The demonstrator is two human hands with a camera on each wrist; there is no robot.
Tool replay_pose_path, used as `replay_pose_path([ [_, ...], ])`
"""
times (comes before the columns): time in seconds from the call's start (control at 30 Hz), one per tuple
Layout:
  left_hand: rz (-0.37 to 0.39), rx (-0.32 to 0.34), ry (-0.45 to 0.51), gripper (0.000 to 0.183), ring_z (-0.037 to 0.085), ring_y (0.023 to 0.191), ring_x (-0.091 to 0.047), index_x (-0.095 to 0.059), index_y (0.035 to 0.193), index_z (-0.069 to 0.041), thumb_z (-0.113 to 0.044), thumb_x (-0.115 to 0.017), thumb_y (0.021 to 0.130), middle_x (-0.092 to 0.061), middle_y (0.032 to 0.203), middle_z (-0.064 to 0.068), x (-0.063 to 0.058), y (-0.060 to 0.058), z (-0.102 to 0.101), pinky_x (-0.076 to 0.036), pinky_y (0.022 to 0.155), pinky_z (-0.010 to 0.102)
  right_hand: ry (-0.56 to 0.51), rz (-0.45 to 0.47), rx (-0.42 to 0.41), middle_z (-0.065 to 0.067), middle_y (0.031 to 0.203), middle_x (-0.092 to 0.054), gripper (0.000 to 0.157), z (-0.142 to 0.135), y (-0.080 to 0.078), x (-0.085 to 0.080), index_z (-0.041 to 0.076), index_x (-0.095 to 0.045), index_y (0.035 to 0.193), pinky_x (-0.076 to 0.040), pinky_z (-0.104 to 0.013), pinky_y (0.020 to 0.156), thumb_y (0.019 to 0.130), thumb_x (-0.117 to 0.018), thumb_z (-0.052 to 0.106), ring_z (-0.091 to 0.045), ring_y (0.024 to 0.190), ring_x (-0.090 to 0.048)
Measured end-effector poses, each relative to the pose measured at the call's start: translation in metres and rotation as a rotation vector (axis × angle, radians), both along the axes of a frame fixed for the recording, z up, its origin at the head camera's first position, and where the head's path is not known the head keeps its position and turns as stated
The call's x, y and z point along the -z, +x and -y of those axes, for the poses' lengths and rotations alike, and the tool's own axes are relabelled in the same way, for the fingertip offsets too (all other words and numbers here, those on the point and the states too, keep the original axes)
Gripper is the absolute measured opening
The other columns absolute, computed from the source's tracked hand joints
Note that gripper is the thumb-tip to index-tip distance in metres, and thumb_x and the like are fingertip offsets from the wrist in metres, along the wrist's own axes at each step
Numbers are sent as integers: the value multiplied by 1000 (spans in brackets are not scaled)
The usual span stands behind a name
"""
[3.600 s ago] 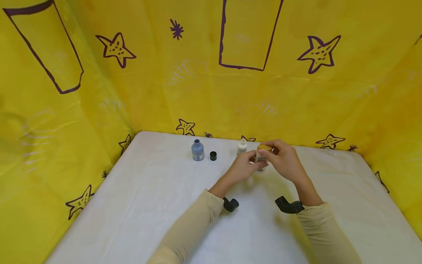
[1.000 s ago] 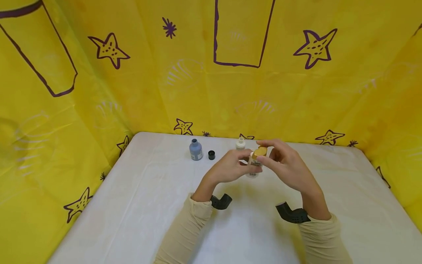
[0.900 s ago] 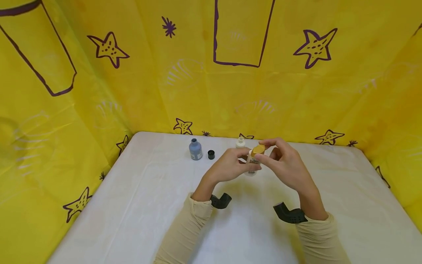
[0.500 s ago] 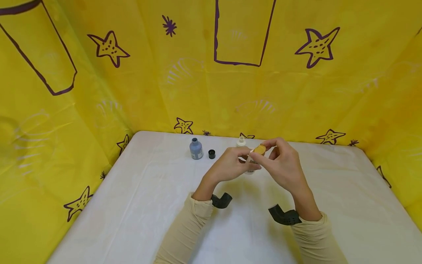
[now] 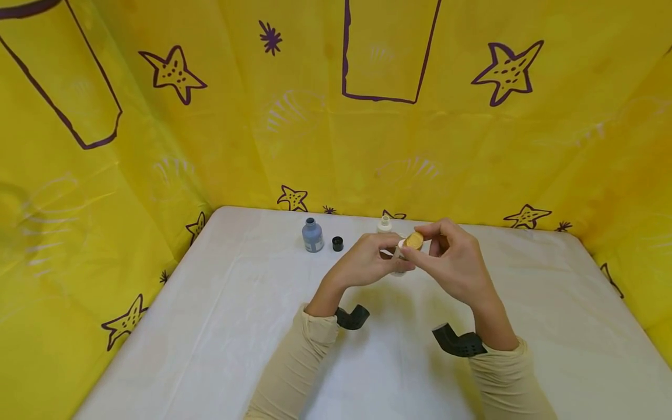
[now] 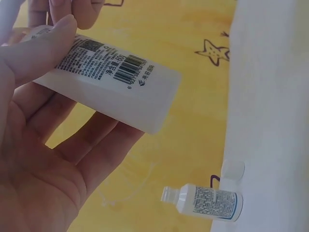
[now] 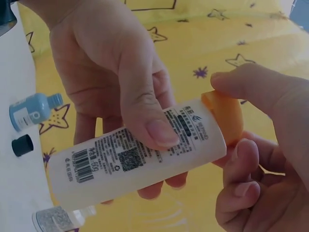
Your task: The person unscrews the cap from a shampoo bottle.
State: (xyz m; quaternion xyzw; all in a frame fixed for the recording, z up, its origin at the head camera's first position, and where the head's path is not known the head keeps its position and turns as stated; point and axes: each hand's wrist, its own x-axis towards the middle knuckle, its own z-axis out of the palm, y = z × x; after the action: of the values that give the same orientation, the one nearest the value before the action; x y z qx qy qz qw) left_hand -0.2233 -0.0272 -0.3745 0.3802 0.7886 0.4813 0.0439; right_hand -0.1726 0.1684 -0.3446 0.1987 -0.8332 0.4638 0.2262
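Observation:
In the right wrist view, a flat white bottle (image 7: 104, 181) with black print and a barcode is held above the table, tilted. My left hand (image 5: 362, 262) grips its body, thumb across the printed side and fingers behind. At the bottle's end is an orange cap (image 7: 229, 118), which my right hand (image 5: 454, 256) pinches between thumb and fingers. Whether the cap is still fixed to the bottle cannot be told. The left wrist view shows the bottle's wide bottom end, with the cap end hidden behind the fingers.
On the white table (image 5: 252, 326) stand an uncapped blue bottle (image 5: 312, 238) with a black cap (image 5: 338, 244) beside it, and an uncapped small white bottle (image 6: 212, 200) near a white cap (image 6: 233, 170). A yellow patterned cloth (image 5: 236, 116) rises behind the table.
Since the earliest frame both hands have come slightly left with the bottle. The orange cap's top has tilted more toward the head camera, and the right fingers have shifted on it.

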Motion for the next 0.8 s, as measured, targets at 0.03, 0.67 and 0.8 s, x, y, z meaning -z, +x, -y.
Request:
replay_pose_path([
  [0.03, 8, 5, 0, 15, 15, 92, -65, -72, 105, -16, -22, -77, 92, -70, 99, -1, 0, 0, 0, -57, 85, 19, 0, 9, -21, -5, 76, -58, 34, -1, 0, -1, 3, -72, 106, -39, -19, 51, 76, -88, 3, -8, 61, -46],
  [0.67, 88, -28, -6, 14, 16, 82, -63, -71, 102, -20, -29, -77, 92, -68, 90, -4, 0, 0, 1, -56, 74, 22, 1, 178, -218, -8, 126, -64, 42, -13, -2, -7, 15, -62, 136, -43, -26, 53, 95, -70, 6, -14, 60, -52],
  [0.8, 73, -32, -21, 14, 10, 82, -62, -72, 103, -21, -29, -77, 92, -67, 91, -5, 0, 1, -1, -57, 76, 21, -4, 173, -148, -4, 116, -63, 33, -11, -1, -5, 13, -66, 124, -41, -25, 51, 93, -75, 9, -13, 58, -49],
])
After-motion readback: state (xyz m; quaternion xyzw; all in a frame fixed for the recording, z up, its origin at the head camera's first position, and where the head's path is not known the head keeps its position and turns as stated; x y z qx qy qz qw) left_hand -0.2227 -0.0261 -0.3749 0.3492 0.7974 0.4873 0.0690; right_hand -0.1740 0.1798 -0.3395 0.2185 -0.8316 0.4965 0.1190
